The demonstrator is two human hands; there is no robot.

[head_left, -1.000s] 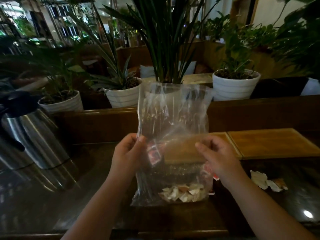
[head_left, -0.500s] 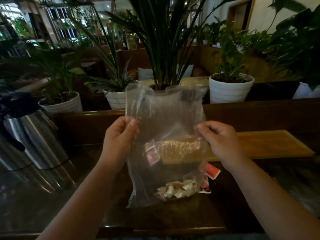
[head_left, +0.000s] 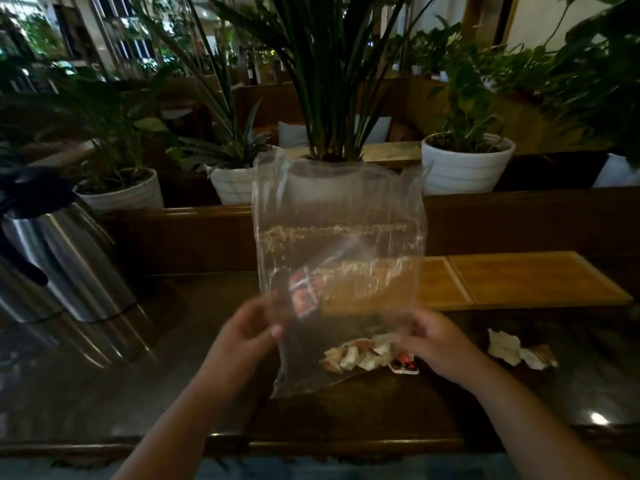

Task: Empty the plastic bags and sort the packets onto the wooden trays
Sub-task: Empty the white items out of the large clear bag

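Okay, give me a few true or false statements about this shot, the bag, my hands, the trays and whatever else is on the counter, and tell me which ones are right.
1. Both hands grip the clear plastic bag near its lower part. True: the left hand is at one edge, the right hand at the other.
2. The bag is empty. False: a red packet shows through it, with pale packets low down.
3. The wooden trays already hold sorted packets. False: what shows of them is bare.
4. Some pale packets lie loose on the counter to the right of the bag. True.
5. A metal flask stands on the right. False: it stands on the left.
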